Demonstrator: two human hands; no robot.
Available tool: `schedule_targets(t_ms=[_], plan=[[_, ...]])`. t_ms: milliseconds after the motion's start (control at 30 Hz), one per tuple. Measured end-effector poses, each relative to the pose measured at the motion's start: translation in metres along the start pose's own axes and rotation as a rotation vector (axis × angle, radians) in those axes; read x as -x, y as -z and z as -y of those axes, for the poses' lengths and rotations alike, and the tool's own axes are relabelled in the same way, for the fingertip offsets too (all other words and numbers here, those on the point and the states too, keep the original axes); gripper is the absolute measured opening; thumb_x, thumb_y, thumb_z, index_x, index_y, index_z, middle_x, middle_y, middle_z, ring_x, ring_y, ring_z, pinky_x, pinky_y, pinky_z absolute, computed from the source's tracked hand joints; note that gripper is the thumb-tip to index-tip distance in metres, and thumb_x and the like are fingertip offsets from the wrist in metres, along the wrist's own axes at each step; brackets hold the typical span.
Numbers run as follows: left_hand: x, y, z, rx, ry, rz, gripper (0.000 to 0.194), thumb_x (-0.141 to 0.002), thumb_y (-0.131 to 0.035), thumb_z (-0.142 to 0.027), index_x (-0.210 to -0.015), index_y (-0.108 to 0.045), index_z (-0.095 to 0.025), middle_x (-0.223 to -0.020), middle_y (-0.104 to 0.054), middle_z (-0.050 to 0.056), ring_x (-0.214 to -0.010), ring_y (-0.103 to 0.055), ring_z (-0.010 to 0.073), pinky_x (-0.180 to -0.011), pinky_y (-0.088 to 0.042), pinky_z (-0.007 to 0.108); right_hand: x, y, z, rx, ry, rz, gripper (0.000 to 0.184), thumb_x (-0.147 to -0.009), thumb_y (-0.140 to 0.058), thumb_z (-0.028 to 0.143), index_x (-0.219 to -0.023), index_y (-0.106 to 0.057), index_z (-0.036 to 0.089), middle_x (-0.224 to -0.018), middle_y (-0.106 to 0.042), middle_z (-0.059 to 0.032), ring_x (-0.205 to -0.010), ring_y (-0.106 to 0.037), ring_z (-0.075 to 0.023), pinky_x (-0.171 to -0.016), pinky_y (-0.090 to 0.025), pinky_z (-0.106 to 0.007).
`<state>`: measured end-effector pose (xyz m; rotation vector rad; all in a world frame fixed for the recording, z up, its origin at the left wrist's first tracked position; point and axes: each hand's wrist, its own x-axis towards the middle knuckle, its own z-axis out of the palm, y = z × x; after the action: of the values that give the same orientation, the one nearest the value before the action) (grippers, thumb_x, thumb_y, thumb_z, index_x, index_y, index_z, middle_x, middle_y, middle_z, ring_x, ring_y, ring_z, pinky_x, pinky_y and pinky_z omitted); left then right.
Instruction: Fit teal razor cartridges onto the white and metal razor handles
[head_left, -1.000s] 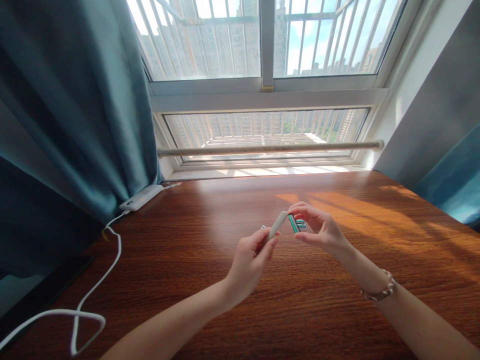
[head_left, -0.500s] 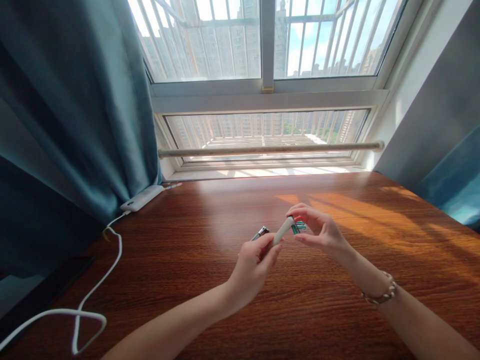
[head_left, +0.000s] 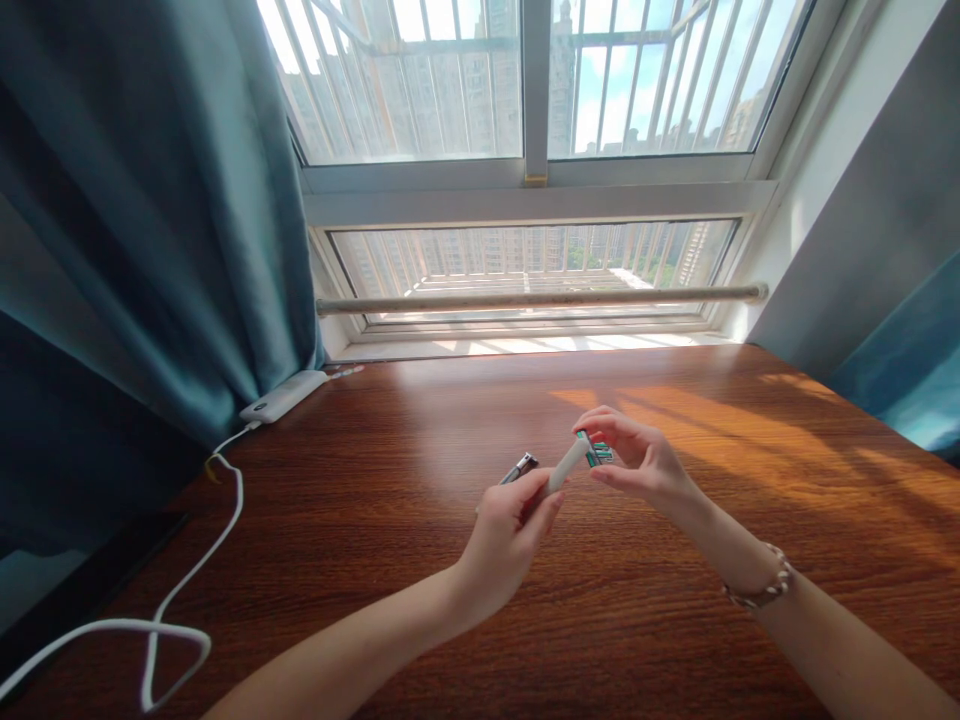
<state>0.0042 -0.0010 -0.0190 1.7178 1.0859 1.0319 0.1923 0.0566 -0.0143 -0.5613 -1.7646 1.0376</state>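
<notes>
My left hand [head_left: 508, 530] is closed around a white razor handle [head_left: 564, 468], which points up and to the right. My right hand [head_left: 637, 460] pinches a green and white razor head [head_left: 592, 450] at the handle's upper tip. Both hands hover just above the wooden table [head_left: 420, 520]. A small metal piece [head_left: 520, 467] shows just left of my left thumb; I cannot tell whether it lies on the table or belongs to the razor.
A white power bank [head_left: 283, 396] lies at the table's back left, with a white cable [head_left: 187, 590] looping toward the front left. A dark flat device [head_left: 82, 580] sits at the left edge. Teal curtains hang on the left; a barred window is behind.
My left hand tilted the handle lower and more to the right, and the metal piece came into sight beside my thumb. My right hand stayed at the razor head.
</notes>
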Motion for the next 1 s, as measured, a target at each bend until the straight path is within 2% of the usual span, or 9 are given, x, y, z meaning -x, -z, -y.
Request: schedule_targets(t_ms=[167, 333, 533, 667, 833, 1000], plan=[[0.0, 0.0, 0.001, 0.041, 0.027, -0.025, 0.025, -0.085, -0.044, -0.035, -0.093, -0.055, -0.014, -0.057, -0.036, -0.004, -0.051, -0.034, 0.0072, -0.047, -0.027, 0.019, 0.0, 0.0, 0.002, -0.022, -0.016, 0.004, 0.035, -0.068, -0.069, 0.03, -0.102, -0.059, 0.022, -0.098, -0.052, -0.0071, -0.091, -0.049, -0.0203, -0.076, -0.042, -0.034], [0.005, -0.002, 0.0, 0.001, 0.001, 0.019, 0.025, -0.084, -0.043, -0.035, -0.082, -0.055, -0.013, -0.057, -0.037, -0.004, -0.051, -0.033, 0.0072, -0.048, -0.028, 0.019, 0.0, 0.001, 0.004, -0.017, -0.026, -0.005, 0.035, -0.068, -0.069, 0.03, -0.1, -0.06, 0.021, -0.097, -0.053, -0.0068, -0.089, -0.05, -0.019, -0.074, -0.043, -0.032], [0.005, -0.002, -0.006, 0.077, 0.023, 0.018, 0.025, -0.084, -0.044, -0.036, -0.09, -0.055, -0.014, -0.057, -0.037, -0.004, -0.051, -0.033, 0.0074, -0.048, -0.028, 0.019, 0.0, 0.0, 0.005, -0.029, -0.028, 0.006, 0.034, -0.068, -0.069, 0.03, -0.1, -0.06, 0.021, -0.096, -0.053, -0.0068, -0.089, -0.049, -0.0189, -0.075, -0.043, -0.033], [0.004, -0.002, -0.006, 0.031, 0.017, 0.031, 0.024, -0.084, -0.044, -0.035, -0.082, -0.055, -0.014, -0.057, -0.037, -0.004, -0.051, -0.034, 0.0072, -0.048, -0.028, 0.019, 0.0, 0.002, -0.001, -0.023, -0.019, 0.004, 0.034, -0.068, -0.069, 0.028, -0.1, -0.06, 0.022, -0.098, -0.052, -0.0063, -0.09, -0.049, -0.0187, -0.077, -0.042, -0.033], [0.0, -0.003, -0.001, 0.014, 0.045, -0.019, 0.025, -0.084, -0.044, -0.036, -0.084, -0.055, -0.014, -0.057, -0.039, -0.003, -0.052, -0.037, 0.0078, -0.048, -0.029, 0.019, 0.001, 0.008, -0.01, 0.002, -0.044, -0.024, 0.036, -0.066, -0.071, 0.027, -0.1, -0.06, 0.021, -0.099, -0.053, -0.0059, -0.089, -0.05, -0.0181, -0.079, -0.043, -0.034], [0.0, -0.004, 0.002, 0.02, 0.028, 0.029, 0.025, -0.084, -0.044, -0.035, -0.082, -0.056, -0.014, -0.055, -0.039, -0.004, -0.051, -0.036, 0.008, -0.048, -0.028, 0.019, 0.001, 0.01, -0.016, 0.014, -0.051, -0.035, 0.033, -0.066, -0.071, 0.026, -0.098, -0.061, 0.021, -0.096, -0.053, -0.0048, -0.086, -0.051, -0.0166, -0.079, -0.043, -0.034]])
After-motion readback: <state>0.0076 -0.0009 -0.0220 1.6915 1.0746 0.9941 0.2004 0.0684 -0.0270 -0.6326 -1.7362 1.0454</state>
